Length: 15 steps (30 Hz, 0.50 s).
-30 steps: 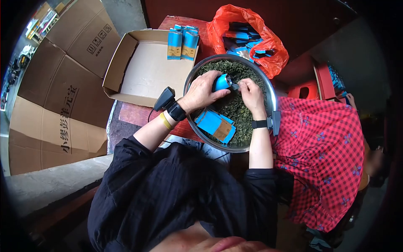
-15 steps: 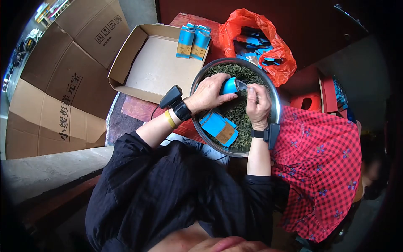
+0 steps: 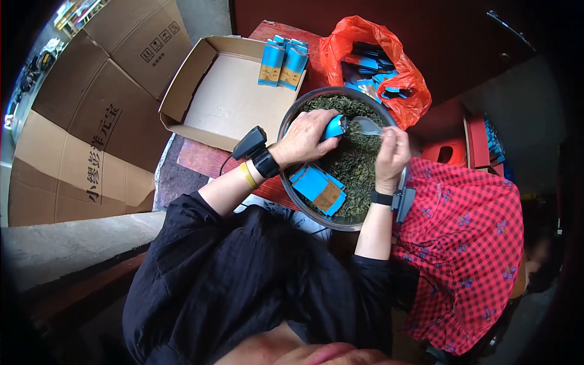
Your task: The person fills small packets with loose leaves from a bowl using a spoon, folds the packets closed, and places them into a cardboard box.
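Note:
My left hand [image 3: 307, 135] is wrapped round a small blue packet [image 3: 334, 127], its opened end facing right, above a round metal basin [image 3: 291, 193]. In my right hand [image 3: 392, 154] is a clear spoon [image 3: 367, 126], pinched by its handle, the bowl pointing left toward the packet's mouth but apart from it. Dried green tea leaves [image 3: 356, 182] fill the basin. On the leaves, below my left hand, lie several flat blue and brown packets [image 3: 319, 189].
Several upright blue packets [image 3: 281, 64] stand in a shallow cardboard box [image 3: 228, 100] behind left. A red plastic bag [image 3: 410, 76] holding blue packets is behind the basin. Red checked cloth [image 3: 465, 243] lies to the right, a large carton [image 3: 91, 121] at left.
My right hand has drawn back to the right, taking the spoon away from the packet's mouth. My left hand keeps the packet in nearly the same place.

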Motion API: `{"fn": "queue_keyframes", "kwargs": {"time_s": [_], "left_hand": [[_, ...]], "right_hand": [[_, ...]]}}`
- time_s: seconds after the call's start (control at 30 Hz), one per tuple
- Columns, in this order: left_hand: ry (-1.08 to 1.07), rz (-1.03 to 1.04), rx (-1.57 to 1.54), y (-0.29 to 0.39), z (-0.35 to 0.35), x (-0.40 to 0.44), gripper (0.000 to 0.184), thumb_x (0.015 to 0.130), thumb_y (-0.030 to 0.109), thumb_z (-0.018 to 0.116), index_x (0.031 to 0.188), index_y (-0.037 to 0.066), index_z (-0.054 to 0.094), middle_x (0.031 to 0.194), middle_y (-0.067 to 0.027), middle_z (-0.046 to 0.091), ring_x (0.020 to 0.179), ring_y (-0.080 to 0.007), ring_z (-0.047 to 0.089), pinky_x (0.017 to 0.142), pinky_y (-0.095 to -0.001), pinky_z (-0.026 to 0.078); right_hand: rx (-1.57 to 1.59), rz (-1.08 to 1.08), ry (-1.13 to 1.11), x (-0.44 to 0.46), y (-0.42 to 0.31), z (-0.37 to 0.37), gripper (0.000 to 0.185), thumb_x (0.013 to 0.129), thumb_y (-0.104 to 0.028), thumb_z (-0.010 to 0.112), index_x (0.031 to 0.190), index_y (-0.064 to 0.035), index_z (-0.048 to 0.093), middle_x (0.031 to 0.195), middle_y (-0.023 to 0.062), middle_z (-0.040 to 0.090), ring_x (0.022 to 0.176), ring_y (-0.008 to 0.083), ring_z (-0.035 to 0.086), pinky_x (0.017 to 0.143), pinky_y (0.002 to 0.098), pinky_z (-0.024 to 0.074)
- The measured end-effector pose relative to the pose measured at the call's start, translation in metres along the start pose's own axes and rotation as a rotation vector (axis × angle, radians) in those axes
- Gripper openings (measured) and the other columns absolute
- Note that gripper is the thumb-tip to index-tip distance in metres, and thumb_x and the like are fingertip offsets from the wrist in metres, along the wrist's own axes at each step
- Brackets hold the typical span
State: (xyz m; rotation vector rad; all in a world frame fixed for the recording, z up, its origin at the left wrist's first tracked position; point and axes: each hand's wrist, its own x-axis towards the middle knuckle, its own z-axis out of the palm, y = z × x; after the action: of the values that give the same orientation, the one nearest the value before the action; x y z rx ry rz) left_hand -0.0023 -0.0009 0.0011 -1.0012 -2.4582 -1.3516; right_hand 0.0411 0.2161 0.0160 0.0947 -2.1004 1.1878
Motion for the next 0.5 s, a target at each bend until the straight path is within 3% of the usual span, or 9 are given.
{"fn": "queue_keyframes", "kwargs": {"time_s": [0.07, 0.1, 0.13, 0.2, 0.23, 0.33, 0.4, 0.43, 0.5], "left_hand": [[0.023, 0.009, 0.003, -0.001, -0.001, 0.000, 0.050, 0.082, 0.024, 0.066, 0.125, 0.003, 0.051, 0.111, -0.0188, 0.061, 0.108, -0.0362, 0.057, 0.094, -0.0442, 0.043], [0.040, 0.024, 0.002, 0.000, -0.001, 0.000, 0.050, 0.083, 0.025, 0.064, 0.126, 0.003, 0.051, 0.110, -0.0185, 0.061, 0.107, -0.0359, 0.057, 0.094, -0.0445, 0.042], [0.037, 0.028, 0.003, 0.001, -0.002, 0.000, 0.050, 0.083, 0.025, 0.064, 0.126, 0.003, 0.051, 0.110, -0.0185, 0.061, 0.107, -0.0359, 0.057, 0.094, -0.0445, 0.042], [0.091, 0.092, 0.023, 0.004, -0.005, -0.001, 0.052, 0.081, 0.023, 0.063, 0.127, 0.003, 0.051, 0.105, -0.0176, 0.061, 0.105, -0.0354, 0.057, 0.095, -0.0441, 0.040], [0.091, 0.094, 0.020, 0.006, -0.006, 0.000, 0.052, 0.081, 0.023, 0.063, 0.127, 0.003, 0.051, 0.105, -0.0176, 0.061, 0.105, -0.0354, 0.057, 0.095, -0.0441, 0.040], [0.101, 0.123, 0.068, 0.006, -0.006, 0.000, 0.056, 0.077, 0.021, 0.063, 0.129, 0.003, 0.049, 0.104, -0.0174, 0.059, 0.103, -0.0357, 0.056, 0.095, -0.0436, 0.039], [0.149, 0.224, 0.062, 0.003, -0.003, 0.001, 0.056, 0.076, 0.024, 0.062, 0.126, 0.003, 0.050, 0.101, -0.0185, 0.059, 0.097, -0.0362, 0.056, 0.089, -0.0456, 0.041], [0.045, 0.174, 0.035, 0.004, -0.005, 0.000, 0.056, 0.075, 0.022, 0.062, 0.127, 0.003, 0.050, 0.104, -0.0200, 0.059, 0.101, -0.0366, 0.057, 0.089, -0.0463, 0.041], [0.072, 0.194, 0.033, 0.002, 0.000, -0.001, 0.056, 0.076, 0.022, 0.063, 0.127, 0.003, 0.050, 0.107, -0.0208, 0.058, 0.103, -0.0367, 0.056, 0.089, -0.0463, 0.042]], "right_hand": [[-0.053, 0.015, 0.025, 0.005, 0.009, -0.006, 0.020, 0.099, -0.016, 0.052, 0.098, -0.0006, 0.063, 0.080, 0.0022, 0.063, 0.073, 0.0099, 0.057, 0.067, 0.0241, 0.0458], [-0.067, 0.079, -0.046, 0.010, 0.004, -0.009, 0.014, 0.094, -0.012, 0.056, 0.100, -0.0016, 0.063, 0.092, 0.0067, 0.065, 0.084, 0.0161, 0.061, 0.077, 0.0292, 0.0485], [-0.067, 0.080, -0.040, 0.010, 0.000, -0.006, 0.014, 0.094, -0.012, 0.056, 0.100, -0.0016, 0.063, 0.092, 0.0067, 0.065, 0.084, 0.0161, 0.061, 0.077, 0.0292, 0.0485], [-0.341, -0.249, -0.011, 0.012, -0.015, 0.002, 0.018, 0.086, -0.006, 0.061, 0.103, -0.0028, 0.063, 0.111, 0.0124, 0.063, 0.103, 0.0260, 0.060, 0.092, 0.0366, 0.0465], [-0.330, -0.251, -0.108, 0.010, -0.020, 0.002, 0.026, 0.078, -0.001, 0.062, 0.104, -0.0033, 0.062, 0.123, 0.0162, 0.057, 0.117, 0.0338, 0.053, 0.103, 0.0419, 0.0405], [-0.291, -0.498, -0.223, 0.002, -0.033, 0.017, 0.025, 0.076, 0.000, 0.060, 0.099, -0.0065, 0.062, 0.123, 0.0147, 0.057, 0.117, 0.0355, 0.053, 0.101, 0.0461, 0.0420], [-0.271, -0.480, -0.351, -0.001, -0.043, 0.028, 0.027, 0.075, 0.001, 0.060, 0.101, -0.0066, 0.061, 0.125, 0.0150, 0.057, 0.119, 0.0355, 0.052, 0.102, 0.0469, 0.0417], [-0.282, -0.426, -0.447, -0.001, -0.044, 0.028, 0.022, 0.076, -0.003, 0.064, 0.098, -0.0055, 0.063, 0.127, 0.0155, 0.056, 0.120, 0.0358, 0.051, 0.102, 0.0462, 0.0411], [-0.207, -0.364, -0.448, 0.000, -0.032, 0.025, 0.020, 0.077, -0.005, 0.067, 0.097, -0.0042, 0.064, 0.129, 0.0154, 0.056, 0.121, 0.0352, 0.051, 0.102, 0.0449, 0.0414]]}}
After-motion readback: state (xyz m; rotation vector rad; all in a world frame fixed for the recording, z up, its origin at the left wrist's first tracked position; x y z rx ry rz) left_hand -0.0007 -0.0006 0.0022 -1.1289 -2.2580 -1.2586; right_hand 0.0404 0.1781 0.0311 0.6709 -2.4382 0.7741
